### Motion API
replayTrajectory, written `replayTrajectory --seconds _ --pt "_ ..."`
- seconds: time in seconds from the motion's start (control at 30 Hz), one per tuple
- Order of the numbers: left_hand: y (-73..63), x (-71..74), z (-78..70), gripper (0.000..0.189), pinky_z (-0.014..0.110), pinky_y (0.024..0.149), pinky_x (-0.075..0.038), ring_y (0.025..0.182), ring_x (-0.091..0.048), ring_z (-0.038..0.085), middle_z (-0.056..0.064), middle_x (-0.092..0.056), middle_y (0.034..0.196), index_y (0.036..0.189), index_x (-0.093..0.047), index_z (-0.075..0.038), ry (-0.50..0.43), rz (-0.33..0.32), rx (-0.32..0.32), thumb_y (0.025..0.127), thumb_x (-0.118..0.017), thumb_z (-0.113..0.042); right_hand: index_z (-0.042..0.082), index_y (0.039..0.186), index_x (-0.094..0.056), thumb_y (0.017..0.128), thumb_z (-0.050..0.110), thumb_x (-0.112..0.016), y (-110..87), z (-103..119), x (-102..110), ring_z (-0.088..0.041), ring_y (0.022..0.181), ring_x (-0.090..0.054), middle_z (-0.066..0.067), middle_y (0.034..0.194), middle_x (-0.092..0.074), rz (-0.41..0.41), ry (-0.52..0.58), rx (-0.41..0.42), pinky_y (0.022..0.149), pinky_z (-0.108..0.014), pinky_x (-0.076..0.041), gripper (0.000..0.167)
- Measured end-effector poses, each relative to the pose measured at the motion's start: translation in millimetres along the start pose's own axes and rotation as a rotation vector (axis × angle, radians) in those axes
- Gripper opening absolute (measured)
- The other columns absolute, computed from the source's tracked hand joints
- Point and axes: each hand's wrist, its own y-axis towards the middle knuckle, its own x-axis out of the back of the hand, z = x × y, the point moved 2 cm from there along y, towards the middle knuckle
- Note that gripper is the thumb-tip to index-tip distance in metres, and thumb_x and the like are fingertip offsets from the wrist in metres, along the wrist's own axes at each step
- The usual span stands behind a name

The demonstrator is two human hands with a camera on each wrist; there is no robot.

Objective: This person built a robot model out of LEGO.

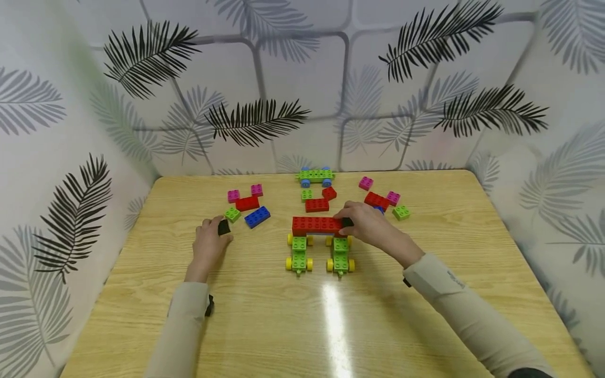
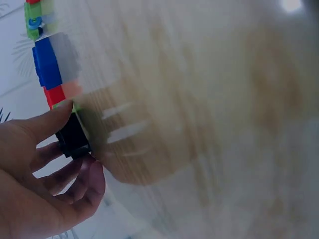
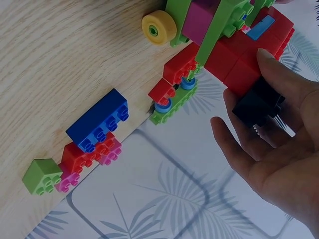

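Observation:
My left hand is at the left group of bricks, beside a lime-green brick. Its thumb and fingertips pinch a black brick. My right hand holds another black brick at the right end of a long red brick beam, with its thumb reaching onto the red side. That beam spans two green wheeled bases with yellow wheels. Part of the beam's right end is hidden by my right hand.
A green wheeled base with blue wheels stands at the back. In front of it lie red bricks and a small green one. A blue brick is among red and pink bricks at left; a similar group with a green brick is at right.

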Motion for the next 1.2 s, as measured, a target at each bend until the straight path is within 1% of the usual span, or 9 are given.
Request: replayTrajectory --seconds 0.13,0.27,0.33,0.43,0.57,0.67,0.73,0.9,1.2 --pt "7.2 0.2 3.8 0.041 0.061 0.089 -0.044 0.114 -0.047 0.046 0.028 -0.049 0.123 0.129 -0.053 0.003 0.016 -0.044 0.018 0.092 -0.064 -0.013 0.007 0.112 -0.072 0.080 0.015 -0.079 0.5 -1 -1 -0.015 0.069 -0.051 -0.004 0.091 -0.062 -0.007 -0.002 0.006 0.059 -0.026 -0.045 0.034" --pt "4.4 4.8 -2.1 0.040 0.056 0.089 -0.046 0.110 -0.053 0.043 0.027 -0.051 0.119 0.125 -0.054 0.004 -0.031 -0.099 0.015 0.093 -0.064 -0.019 0.007 0.111 -0.072 0.080 0.015 -0.079 -1.1 -1 0 -0.014 0.067 -0.050 -0.004 0.090 -0.061 -0.019 -0.003 0.025 0.057 -0.025 -0.044 0.033" --pt "0.5 9.2 -13.7 0.043 0.053 0.086 -0.048 0.104 -0.055 0.040 0.026 -0.051 0.118 0.126 -0.054 0.004 -0.083 -0.122 -0.027 0.093 -0.064 -0.022 0.006 0.111 -0.072 0.080 0.014 -0.080 -2.1 -1 1 -0.014 0.066 -0.049 -0.004 0.089 -0.061 -0.024 -0.004 0.032 0.056 -0.025 -0.043 0.033" --pt "-6.4 15.7 -39.5 0.043 0.047 0.084 -0.049 0.100 -0.055 0.035 0.022 -0.050 0.116 0.128 -0.054 0.003 -0.186 -0.129 -0.144 0.093 -0.066 -0.020 0.006 0.111 -0.072 0.080 0.015 -0.079 -2.7 -1 3 -0.015 0.066 -0.049 -0.004 0.089 -0.061 -0.028 -0.005 0.034 0.057 -0.026 -0.043 0.033" --pt "-17.1 18.6 -78.1 0.041 0.045 0.082 -0.051 0.099 -0.056 0.034 0.019 -0.052 0.116 0.126 -0.057 0.001 -0.262 -0.062 -0.342 0.089 -0.071 -0.012 0.006 0.111 -0.072 0.080 0.014 -0.079 -1.5 -1 2 -0.015 0.067 -0.049 -0.005 0.089 -0.061 -0.027 -0.010 0.039 0.058 -0.027 -0.043 0.033" --pt "-23.8 15.6 -102.8 0.040 0.045 0.079 -0.053 0.099 -0.059 0.033 0.017 -0.056 0.117 0.124 -0.059 -0.002 -0.243 0.015 -0.463 0.087 -0.072 -0.011 0.007 0.111 -0.072 0.080 0.014 -0.079 -0.7 -1 0 -0.015 0.067 -0.049 -0.004 0.089 -0.060 -0.024 -0.010 0.035 0.058 -0.026 -0.043 0.033" --pt "-25.4 12.1 -115.0 0.040 0.044 0.079 -0.053 0.100 -0.058 0.031 0.015 -0.059 0.118 0.126 -0.058 -0.003 -0.208 0.059 -0.515 0.088 -0.071 -0.012 0.007 0.111 -0.072 0.080 0.015 -0.079 -0.5 0 0 -0.015 0.066 -0.048 -0.004 0.088 -0.060 -0.024 -0.008 0.025 0.057 -0.026 -0.042 0.033" --pt "-22.9 5.3 -129.6 0.040 0.042 0.082 -0.052 0.099 -0.058 0.027 0.013 -0.059 0.116 0.128 -0.058 -0.003 -0.150 0.133 -0.542 0.091 -0.068 -0.011 0.008 0.112 -0.072 0.081 0.016 -0.078 0.0 1 -3 -0.015 0.065 -0.046 -0.003 0.087 -0.059 -0.015 -0.001 0.013 0.055 -0.025 -0.040 0.032" --pt "-16.6 -3.4 -133.2 0.041 0.043 0.089 -0.050 0.102 -0.058 0.027 0.012 -0.058 0.119 0.132 -0.056 -0.004 -0.146 0.215 -0.544 0.092 -0.066 -0.012 0.007 0.112 -0.072 0.081 0.015 -0.078 -1.8 -1 -3 -0.015 0.064 -0.044 -0.003 0.085 -0.057 -0.032 -0.018 0.042 0.055 -0.025 -0.037 0.032"
